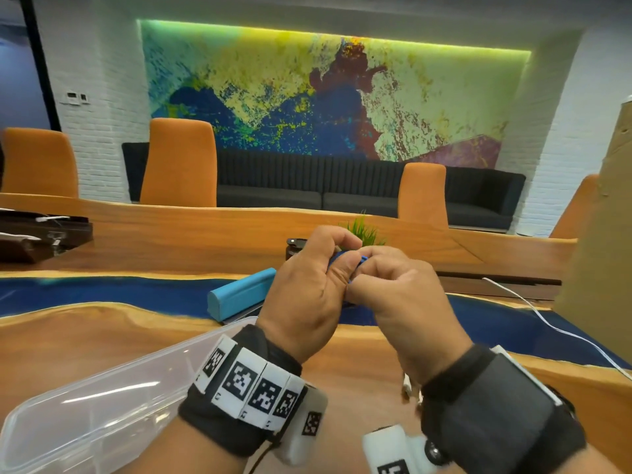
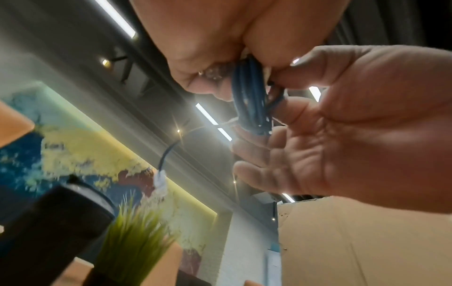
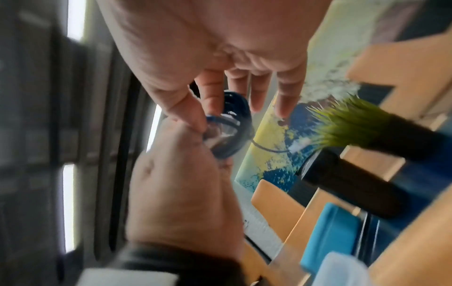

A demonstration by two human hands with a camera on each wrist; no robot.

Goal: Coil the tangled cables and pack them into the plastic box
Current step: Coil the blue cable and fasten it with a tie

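1. Both our hands meet above the table: our left hand [image 1: 307, 295] curls its fingers round a small coil of blue cable [image 2: 252, 102], and our right hand [image 1: 400, 302] pinches the same coil between thumb and forefinger, its other fingers straighter.
2. From the left wrist view we see the coil's several loops bunched together, with one loose end hanging free and ending in a clear plug [image 2: 160, 183].
3. On our wrists we wear black bands; the left one carries white tiles printed with black square codes [image 1: 239, 376]. We can read no words on them.
4. Nearest us on the left, the clear plastic box [image 1: 102, 405] lies on the wooden table [image 1: 85, 340], and we can see no cable in it.
5. Beyond the box a light-blue case [image 1: 239, 295] lies on the table's blue strip; a white cable [image 1: 547, 323] trails at right.
6. Behind our hands stands a green plant [image 1: 364, 229] beside a dark object.
7. Farther off are orange chairs [image 1: 179, 162], a dark sofa [image 1: 342, 186] and a bright mural [image 1: 307, 94].
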